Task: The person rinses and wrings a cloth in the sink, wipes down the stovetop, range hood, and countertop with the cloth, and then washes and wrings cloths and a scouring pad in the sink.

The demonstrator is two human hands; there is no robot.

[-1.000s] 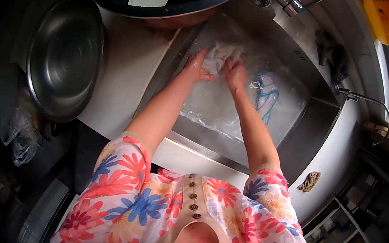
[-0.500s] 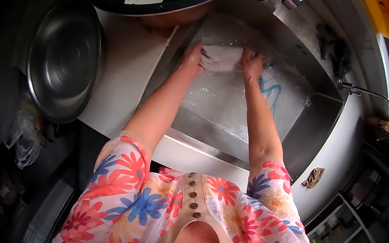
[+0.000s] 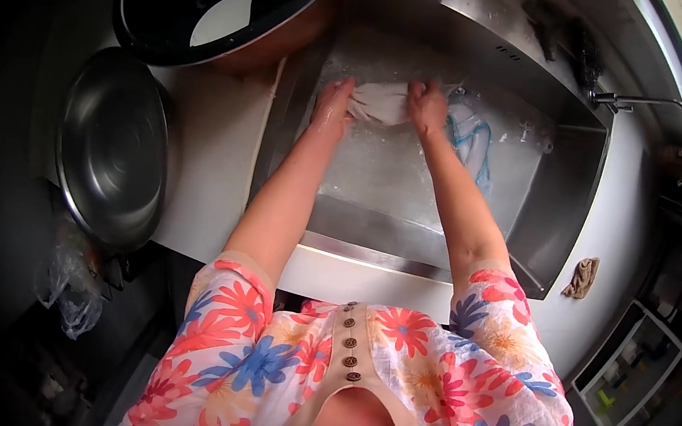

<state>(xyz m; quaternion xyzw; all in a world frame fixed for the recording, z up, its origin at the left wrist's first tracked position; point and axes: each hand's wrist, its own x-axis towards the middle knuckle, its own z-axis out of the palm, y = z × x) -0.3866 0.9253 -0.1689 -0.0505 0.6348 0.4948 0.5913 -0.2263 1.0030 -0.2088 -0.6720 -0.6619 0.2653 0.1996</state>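
A wet white cloth (image 3: 380,103) is stretched between my two hands, low over the water in the steel sink (image 3: 381,237). My left hand (image 3: 333,107) grips its left end, fingers closed. The right end is bunched in my right hand (image 3: 428,106), whose fingers are closed round it. Just right of that hand, a whitish cloth with blue edging (image 3: 478,143) lies in the water.
A large dark basin (image 3: 283,29) with a white ladle-like utensil (image 3: 233,19) stands at upper left. Below it is a metal bowl (image 3: 112,148). A thin curved tap (image 3: 674,103) rises at right, and a brown rag (image 3: 581,277) lies on the counter.
From bunched up a second ago, the white cloth was spread between my hands and now hangs narrower, gathered towards my right hand. The whole view has shifted and turned slightly.
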